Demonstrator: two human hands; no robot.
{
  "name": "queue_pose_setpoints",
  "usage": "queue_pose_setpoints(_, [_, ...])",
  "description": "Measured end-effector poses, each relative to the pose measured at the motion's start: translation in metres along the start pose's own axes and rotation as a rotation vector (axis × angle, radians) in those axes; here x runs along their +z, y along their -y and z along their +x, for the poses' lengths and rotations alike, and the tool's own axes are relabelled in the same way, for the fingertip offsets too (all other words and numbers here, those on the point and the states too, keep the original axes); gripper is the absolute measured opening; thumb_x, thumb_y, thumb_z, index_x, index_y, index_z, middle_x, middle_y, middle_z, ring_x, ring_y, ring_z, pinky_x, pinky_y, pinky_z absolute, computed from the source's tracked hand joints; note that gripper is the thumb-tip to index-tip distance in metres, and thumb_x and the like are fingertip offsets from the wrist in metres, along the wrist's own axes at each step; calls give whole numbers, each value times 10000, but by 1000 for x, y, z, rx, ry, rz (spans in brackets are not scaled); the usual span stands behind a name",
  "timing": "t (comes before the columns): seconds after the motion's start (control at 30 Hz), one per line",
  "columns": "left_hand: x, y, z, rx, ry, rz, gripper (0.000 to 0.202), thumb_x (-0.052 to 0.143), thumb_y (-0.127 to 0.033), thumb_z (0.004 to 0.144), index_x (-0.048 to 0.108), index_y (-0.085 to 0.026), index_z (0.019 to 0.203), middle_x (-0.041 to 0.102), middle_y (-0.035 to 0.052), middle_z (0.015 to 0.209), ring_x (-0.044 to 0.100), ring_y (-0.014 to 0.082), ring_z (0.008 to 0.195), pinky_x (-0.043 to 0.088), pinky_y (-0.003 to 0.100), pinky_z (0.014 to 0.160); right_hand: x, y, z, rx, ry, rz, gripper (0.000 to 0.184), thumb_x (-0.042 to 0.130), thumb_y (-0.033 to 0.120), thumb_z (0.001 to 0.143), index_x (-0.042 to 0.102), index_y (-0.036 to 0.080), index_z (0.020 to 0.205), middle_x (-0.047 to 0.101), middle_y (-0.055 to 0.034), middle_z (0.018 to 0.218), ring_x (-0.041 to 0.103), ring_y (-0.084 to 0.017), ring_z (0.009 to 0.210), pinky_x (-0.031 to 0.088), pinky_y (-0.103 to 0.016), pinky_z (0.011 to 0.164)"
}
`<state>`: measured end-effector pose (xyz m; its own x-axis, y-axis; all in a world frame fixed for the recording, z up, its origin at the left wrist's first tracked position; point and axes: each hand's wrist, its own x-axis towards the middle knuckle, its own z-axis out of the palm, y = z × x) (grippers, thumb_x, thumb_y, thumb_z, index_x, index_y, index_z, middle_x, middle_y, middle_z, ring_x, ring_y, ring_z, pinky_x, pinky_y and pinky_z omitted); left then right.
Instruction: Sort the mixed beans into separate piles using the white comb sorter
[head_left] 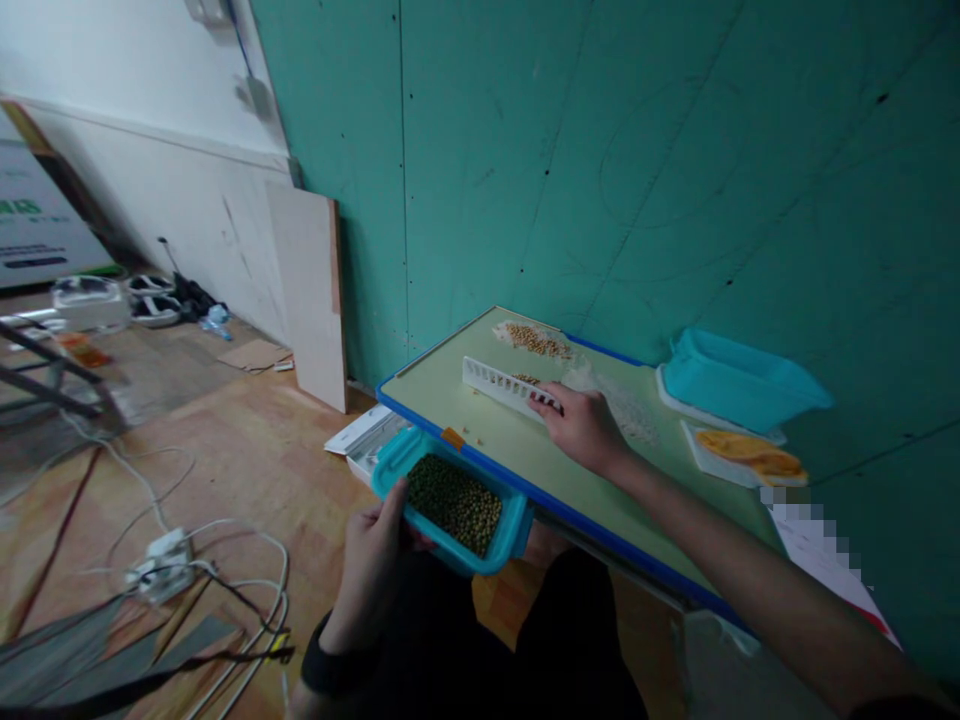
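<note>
My left hand (pixel 379 540) is closed on the near rim of a blue plastic container (pixel 480 562), held at the table's front edge. Inside it are green beans (pixel 431 490) and tan soybeans (pixel 480 515). My right hand (pixel 581 425) grips a white slotted plastic strip (pixel 499 388), which stands on its long edge on the table (pixel 517 470). Some soybeans show just behind the strip, and a few loose ones lie between it and the container. Farther back is a pile of soybeans (pixel 532 340), with a heap of white grains (pixel 619 405) to its right.
An empty-looking blue basket (pixel 742 380) sits on a white lid at the table's back right. Beside it, a folded orange cloth (pixel 750 455) rests on a white tray. A power strip (pixel 169 565) and cables lie on the floor at left. A board (pixel 311 300) leans against the wall.
</note>
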<state>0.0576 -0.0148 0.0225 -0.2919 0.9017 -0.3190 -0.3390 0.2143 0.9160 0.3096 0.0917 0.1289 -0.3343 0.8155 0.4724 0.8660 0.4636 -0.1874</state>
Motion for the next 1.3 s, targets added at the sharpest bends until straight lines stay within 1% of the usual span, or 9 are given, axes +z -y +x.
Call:
queue_pose_setpoints(0.17, [1, 0, 3, -10, -4, -7, 581, 796, -701, 611, 618, -188, 406, 587, 32, 399, 560, 154, 373, 511, 286, 438, -7, 6, -30, -154, -25, 100, 192, 558, 214, 978, 748, 209, 1007, 786, -40, 804, 731, -177, 684, 482, -258, 620])
queue_pose_setpoints(0.33, [4, 0, 3, -39, 8, -55, 585, 798, -702, 613, 620, -185, 407, 612, 53, 401, 609, 189, 379, 535, 307, 438, -20, 34, -71, -388, -102, 160, 209, 512, 130, 979, 709, 164, 1040, 798, -54, 851, 742, -156, 687, 531, -252, 630])
queue_pose_setpoints(0.43, [7, -2, 1, -67, 7, -68, 566, 815, -690, 589, 650, -175, 424, 638, 63, 423, 631, 199, 395, 562, 322, 468, -26, 47, -82, -430, -125, 188, 209, 507, 108, 977, 691, 146, 1070, 804, -66, 901, 751, -147, 715, 548, -243, 661])
queue_pose_setpoints(0.53, [10, 1, 0, -99, 21, -89, 575, 836, -700, 527, 647, -172, 400, 631, 73, 410, 630, 208, 390, 567, 333, 465, -24, 39, -72, -359, -176, 131, 193, 531, 131, 980, 713, 161, 1034, 793, -47, 812, 730, -149, 642, 521, -248, 609])
queue_pose_setpoints(0.63, [10, 5, 0, -76, 58, -94, 561, 826, -684, 572, 659, -171, 418, 633, 67, 417, 604, 186, 383, 553, 320, 461, -15, 13, -44, -214, -235, 46, 180, 571, 194, 975, 748, 186, 1003, 784, -47, 763, 718, -172, 614, 478, -262, 570])
queue_pose_setpoints(0.73, [10, 6, 0, -58, 35, -65, 560, 812, -674, 603, 635, -179, 409, 609, 49, 401, 557, 149, 366, 500, 275, 432, -4, -13, -12, -57, -194, 24, 180, 617, 273, 951, 768, 188, 998, 793, -78, 806, 731, -207, 670, 462, -269, 591])
queue_pose_setpoints(0.83, [8, 3, 0, -56, 10, -27, 572, 802, -681, 603, 603, -191, 385, 573, 33, 376, 532, 139, 360, 453, 258, 409, 4, -25, 8, 30, -125, 11, 202, 619, 297, 938, 773, 184, 1005, 798, -104, 854, 736, -236, 722, 449, -280, 615])
queue_pose_setpoints(1.0, [4, 5, 1, -23, 41, 18, 584, 764, -689, 666, 627, -184, 406, 584, 41, 394, 519, 138, 366, 429, 259, 407, 10, -25, 16, 53, -57, -6, 207, 613, 315, 933, 775, 203, 998, 794, -95, 848, 722, -240, 736, 429, -286, 627])
queue_pose_setpoints(1.3, [3, 9, 2, -25, 45, -32, 560, 794, -668, 651, 609, -196, 413, 582, 17, 409, 542, 145, 370, 510, 285, 445, 10, -27, 17, 10, -31, 48, 195, 638, 280, 927, 781, 206, 1037, 801, -76, 861, 722, -213, 706, 439, -276, 629])
